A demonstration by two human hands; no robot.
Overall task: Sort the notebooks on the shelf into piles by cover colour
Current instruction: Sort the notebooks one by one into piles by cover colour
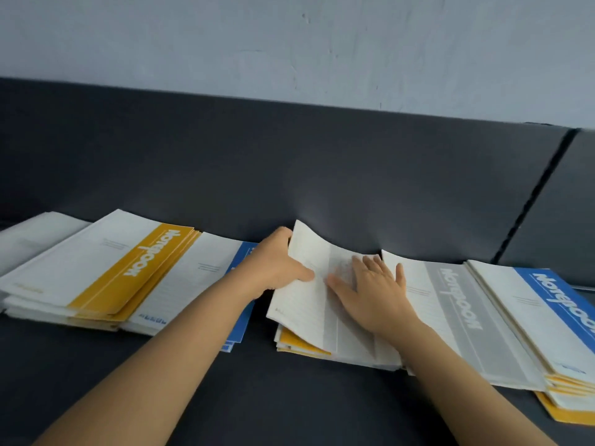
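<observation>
A: Left hand, state?
B: Grasping. Thumb on top, fingers curled round the left edge of the lifted grey-banded notebook. That edge is raised and the cover is bowed. Its right side lies down on the middle pile.
A: Right hand?
B: Released, holds nothing. Palm down, fingers straight and spread, pressing on top of the middle pile just right of the raised edge. Whether it rests on the lifted notebook or on the one beneath: cannot tell.
A: Under the raised edge?
B: A yellow cover shows at the near left corner of that pile.
A: Other piles, left to right.
B: Far left, a white stack, cut off by the frame. Next, a yellow-banded notebook on top of several alike, overlapping the left blue notebook, whose right part passes under the left forearm. Right of the middle pile and touching it, a second grey notebook. At the right end, the right blue notebook tops a stack with yellow edges showing beneath.
A: Surface?
B: All lie flat on a dark grey shelf, near its dark back panel, with a pale wall above
</observation>
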